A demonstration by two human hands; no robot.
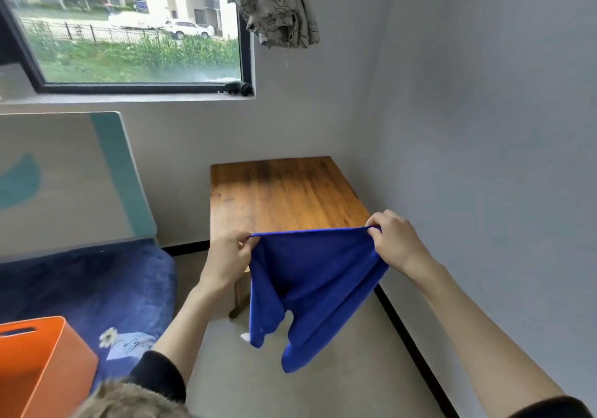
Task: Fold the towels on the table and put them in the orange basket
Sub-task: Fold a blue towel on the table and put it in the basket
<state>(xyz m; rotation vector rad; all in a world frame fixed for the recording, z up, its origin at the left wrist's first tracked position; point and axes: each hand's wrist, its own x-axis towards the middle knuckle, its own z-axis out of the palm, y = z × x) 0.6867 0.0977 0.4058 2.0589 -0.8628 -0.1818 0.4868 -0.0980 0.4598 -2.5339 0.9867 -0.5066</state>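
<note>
Blue towel (pixel 310 275) hangs btwn hands; left fingers (pixel 247 243) & right fingers (pixel 374 228) pinch top corners.

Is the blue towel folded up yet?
Not neatly folded. The blue towel hangs in the air, pinched at its top corners by the left hand and right hand, bottom edges dangling unevenly.

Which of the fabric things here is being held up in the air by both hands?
The bright blue towel, pinched at its top corners by the left hand and right hand. The dark blue plush blanket lies flat; the patterned grey cloth hangs untouched.
</note>
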